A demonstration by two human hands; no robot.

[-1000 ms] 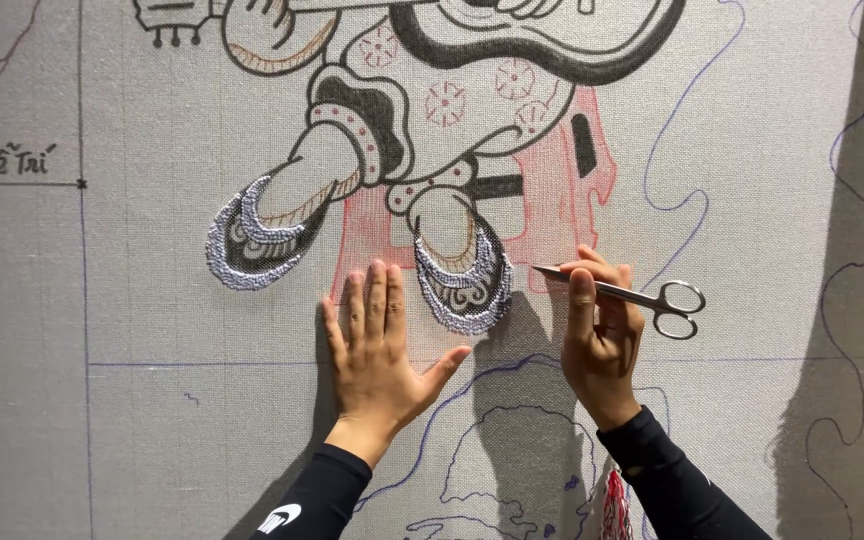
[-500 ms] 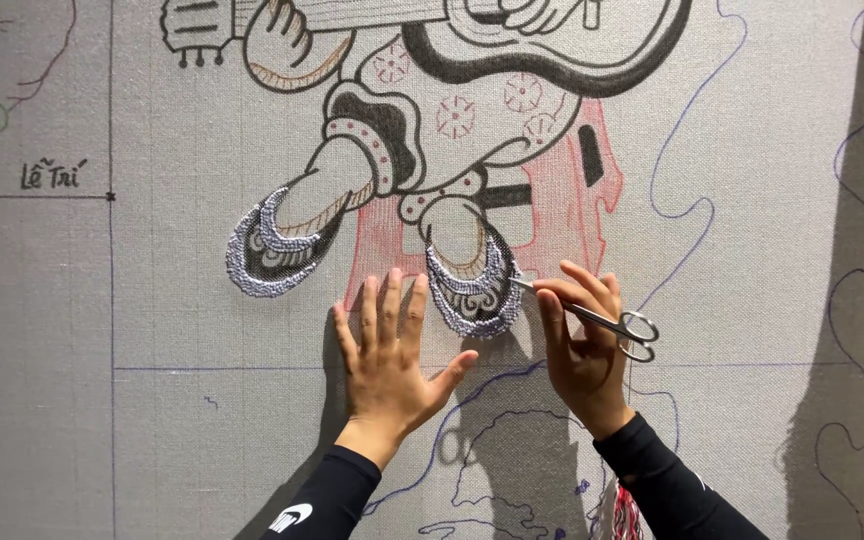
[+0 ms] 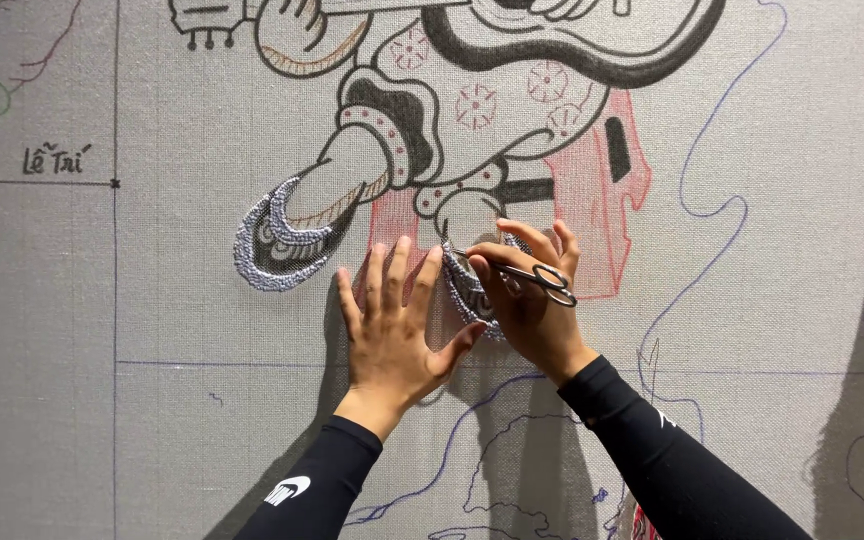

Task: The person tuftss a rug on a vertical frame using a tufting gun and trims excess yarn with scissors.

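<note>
Left hand pressed flat, fingers spread, on the grey backing cloth, just beside the tufted grey shoe of the drawn figure. Right hand clenched round small steel scissors, blades pointing left into that shoe's upper edge. Compared with a second ago, both hands drawn closer together and the scissor tips brought from beside the shoe onto its pile, apparently trimming loose yarn there. Second tufted shoe lying untouched to the left.
</note>
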